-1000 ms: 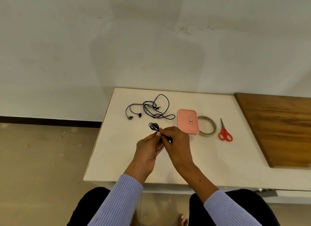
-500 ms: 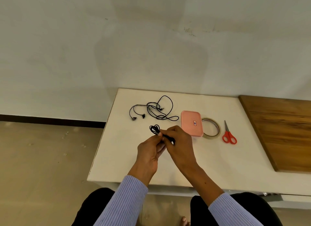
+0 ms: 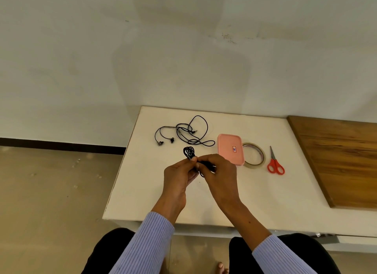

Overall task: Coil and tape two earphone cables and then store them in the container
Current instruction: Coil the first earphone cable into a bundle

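Note:
A coiled black earphone cable (image 3: 189, 152) is held above the white table (image 3: 265, 194); its loops stick out past my fingertips. My left hand (image 3: 179, 174) pinches the coil near its middle. My right hand (image 3: 219, 171) grips the other end of the same coil, and part of the cable is hidden under its fingers. A second black earphone cable (image 3: 187, 133) lies loose and uncoiled on the table behind my hands. The pink container (image 3: 230, 149) sits shut to the right of it. A roll of clear tape (image 3: 255, 156) lies against the container's right side.
Red-handled scissors (image 3: 275, 162) lie right of the tape. A brown wooden board (image 3: 342, 161) covers the table's right end. The table's left edge drops to a tan floor, and a plain wall stands just behind the table.
Both hands keep hold of the coiled cable with hardly any shift. The camera has drifted slightly, so the table items sit a little differently in view.

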